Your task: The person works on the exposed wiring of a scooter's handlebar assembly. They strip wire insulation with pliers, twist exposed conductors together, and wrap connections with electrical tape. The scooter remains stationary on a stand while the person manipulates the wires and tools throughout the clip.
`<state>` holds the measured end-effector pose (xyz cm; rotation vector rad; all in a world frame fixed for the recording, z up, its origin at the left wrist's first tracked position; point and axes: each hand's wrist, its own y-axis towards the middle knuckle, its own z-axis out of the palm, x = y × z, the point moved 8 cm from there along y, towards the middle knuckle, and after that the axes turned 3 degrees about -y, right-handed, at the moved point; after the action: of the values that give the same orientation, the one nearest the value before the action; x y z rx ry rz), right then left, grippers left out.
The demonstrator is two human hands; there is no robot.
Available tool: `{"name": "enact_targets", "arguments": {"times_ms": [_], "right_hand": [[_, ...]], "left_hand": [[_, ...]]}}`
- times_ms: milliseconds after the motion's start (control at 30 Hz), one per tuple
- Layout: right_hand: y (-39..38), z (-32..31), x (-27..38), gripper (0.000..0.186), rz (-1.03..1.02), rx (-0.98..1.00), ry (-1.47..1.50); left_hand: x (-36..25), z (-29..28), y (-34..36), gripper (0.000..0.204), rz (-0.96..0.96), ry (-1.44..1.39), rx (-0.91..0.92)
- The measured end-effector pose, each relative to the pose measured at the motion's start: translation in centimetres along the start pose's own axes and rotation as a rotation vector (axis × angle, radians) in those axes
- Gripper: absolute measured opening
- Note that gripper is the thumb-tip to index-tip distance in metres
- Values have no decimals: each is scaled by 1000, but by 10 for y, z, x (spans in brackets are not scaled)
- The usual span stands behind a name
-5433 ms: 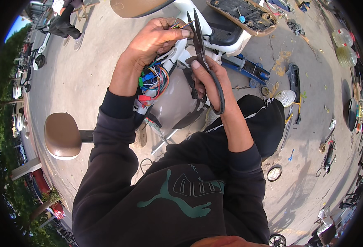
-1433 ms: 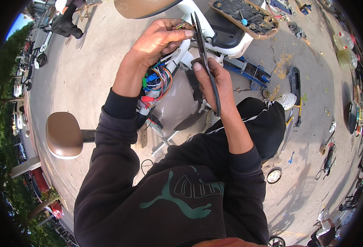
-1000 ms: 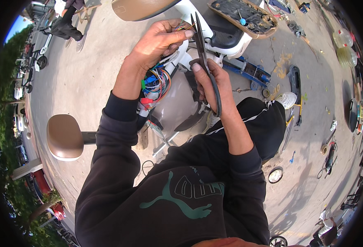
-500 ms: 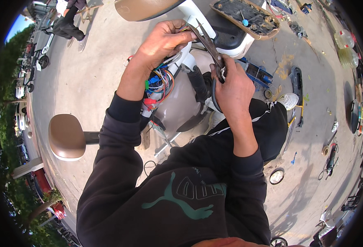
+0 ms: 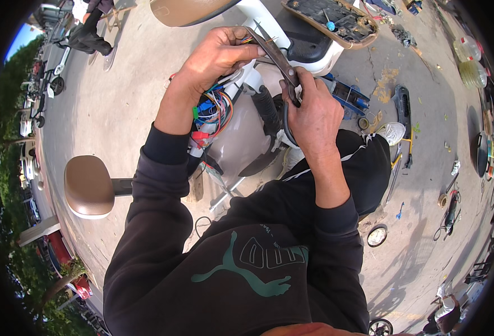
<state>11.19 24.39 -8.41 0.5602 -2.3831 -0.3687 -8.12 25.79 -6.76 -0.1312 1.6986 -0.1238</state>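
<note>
My left hand (image 5: 216, 59) is closed in a pinch on the ends of several thin coloured wires (image 5: 247, 40). My right hand (image 5: 316, 112) grips a pair of dark metal scissors (image 5: 281, 59), whose slightly spread blades point up and left beside the pinched wires. Whether the blades touch the wires I cannot tell. Below my left wrist, a tangled bundle of wires (image 5: 222, 112) hangs along a scooter's white frame tube, with a green connector (image 5: 196, 112) and a red connector (image 5: 200, 136) among it. The scissors' lower handle partly hides behind my right hand.
A brown seat (image 5: 193, 11) sits beyond my hands, and another brown padded piece (image 5: 90, 186) is at the left. An upturned seat base (image 5: 336, 21) holds a blue-handled screwdriver (image 5: 330, 26). A blue jack (image 5: 345, 96), tape roll (image 5: 442, 200) and tools lie on the right.
The scissors and my right hand have moved slightly left, bringing the blades closer to my left fingers. My left hand keeps its pinch on the wires. The whole view has shifted a little.
</note>
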Motion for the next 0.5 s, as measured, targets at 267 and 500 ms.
{"name": "enact_targets", "arguments": {"times_ms": [267,500], "right_hand": [[-2,5,-2,36,33,26,78],[-2,3,1,30,30,-23,77]], "left_hand": [[0,-1,1,19,1,-20,5],[-6,-1,-3,17,-8,-62,11]]}}
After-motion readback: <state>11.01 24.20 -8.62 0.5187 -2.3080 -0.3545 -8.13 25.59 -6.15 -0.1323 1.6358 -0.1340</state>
